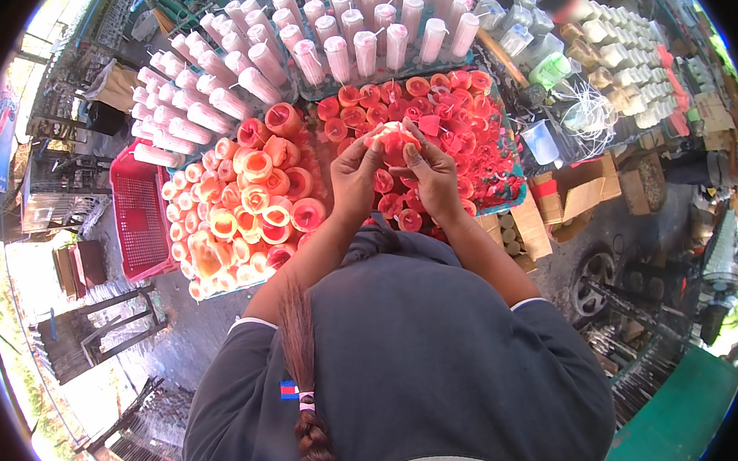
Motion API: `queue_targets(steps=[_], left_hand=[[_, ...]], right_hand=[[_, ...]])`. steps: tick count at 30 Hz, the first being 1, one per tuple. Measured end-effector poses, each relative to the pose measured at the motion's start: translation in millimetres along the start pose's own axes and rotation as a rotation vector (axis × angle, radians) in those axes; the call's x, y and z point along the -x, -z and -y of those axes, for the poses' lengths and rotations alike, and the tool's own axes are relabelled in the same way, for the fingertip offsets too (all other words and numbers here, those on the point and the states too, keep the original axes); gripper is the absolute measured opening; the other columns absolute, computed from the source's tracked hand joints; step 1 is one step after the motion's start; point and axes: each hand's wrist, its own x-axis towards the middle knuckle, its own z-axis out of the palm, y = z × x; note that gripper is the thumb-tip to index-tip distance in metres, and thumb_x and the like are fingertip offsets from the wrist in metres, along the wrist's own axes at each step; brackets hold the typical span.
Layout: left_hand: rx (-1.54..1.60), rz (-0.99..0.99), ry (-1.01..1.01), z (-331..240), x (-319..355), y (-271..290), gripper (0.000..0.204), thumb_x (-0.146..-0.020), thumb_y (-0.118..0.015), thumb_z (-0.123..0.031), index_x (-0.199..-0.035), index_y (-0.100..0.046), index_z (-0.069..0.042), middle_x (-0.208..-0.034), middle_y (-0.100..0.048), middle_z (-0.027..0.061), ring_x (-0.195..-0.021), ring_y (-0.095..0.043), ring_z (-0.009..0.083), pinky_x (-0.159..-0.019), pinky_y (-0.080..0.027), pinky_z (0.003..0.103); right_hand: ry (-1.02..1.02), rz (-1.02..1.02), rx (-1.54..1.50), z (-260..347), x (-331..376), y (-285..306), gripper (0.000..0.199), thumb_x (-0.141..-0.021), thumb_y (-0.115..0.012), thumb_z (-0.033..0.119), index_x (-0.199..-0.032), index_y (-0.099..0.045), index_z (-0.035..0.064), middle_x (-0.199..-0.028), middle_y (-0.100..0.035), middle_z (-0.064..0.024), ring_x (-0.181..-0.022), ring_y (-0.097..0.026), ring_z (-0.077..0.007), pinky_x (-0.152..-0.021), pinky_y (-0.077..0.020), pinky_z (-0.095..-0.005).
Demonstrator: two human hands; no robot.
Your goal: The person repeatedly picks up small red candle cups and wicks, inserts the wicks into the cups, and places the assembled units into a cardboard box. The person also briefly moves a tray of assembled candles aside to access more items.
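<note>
Between both hands I hold a red, translucent piece of wax point(397, 144), raised over the table's middle. My left hand point(357, 177) closes on its left side with thumb and fingers. On the other side, my right hand point(432, 177) has its thumb pressed against the front. Below and behind my hands spreads a crowd of round red wax candles point(469, 131), some with wicks showing. To the left of my forearm, hollow orange-red wax cups point(255, 198) lie heaped close together. My fingers hide part of the held piece.
Rows of tall pale pink pillar candles point(366, 51) stand at the back. A red plastic basket point(139, 215) sits at the left. On the right are white string point(589, 118), a green cup point(551, 69), pale blocks point(629, 54) and cardboard boxes point(582, 192).
</note>
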Motion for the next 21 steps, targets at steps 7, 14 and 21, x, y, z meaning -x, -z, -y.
queue_targets(steps=[7, 14, 21], left_hand=[[0.277, -0.107, 0.023, -1, -14, -6, 0.024, -0.098, -0.042, -0.019, -0.107, -0.051, 0.001, -0.101, -0.061, 0.0117, -0.091, -0.062, 0.0184, -0.082, -0.051, 0.031], [0.365, -0.191, 0.241, 10, -19, 1, 0.033, -0.100, -0.035, -0.026, -0.110, -0.050, 0.002, -0.107, -0.060, 0.0141, -0.100, -0.059, 0.0243, -0.094, -0.045, 0.038], [0.371, -0.031, 0.406, 19, -13, 12, 0.038, -0.100, -0.034, -0.029, -0.112, -0.052, 0.002, -0.111, -0.059, 0.0128, -0.102, -0.058, 0.0226, -0.094, -0.042, 0.038]], right_hand=[[0.365, -0.084, 0.423, -20, -7, -7, 0.033, -0.095, -0.051, 0.012, -0.127, -0.053, 0.0049, -0.106, -0.063, -0.0035, -0.091, -0.059, -0.0076, -0.075, -0.0529, -0.0267], [-0.061, -0.252, -0.041, -36, -15, 0, 0.028, -0.095, -0.051, 0.028, -0.107, -0.062, 0.0053, -0.092, -0.064, -0.0009, -0.078, -0.060, -0.0067, -0.068, -0.0508, -0.0248], [-0.256, -0.314, -0.101, -63, -21, 23, 0.030, -0.093, -0.052, 0.036, -0.103, -0.061, 0.0097, -0.086, -0.062, 0.0014, -0.071, -0.058, -0.0070, -0.058, -0.0536, -0.0271]])
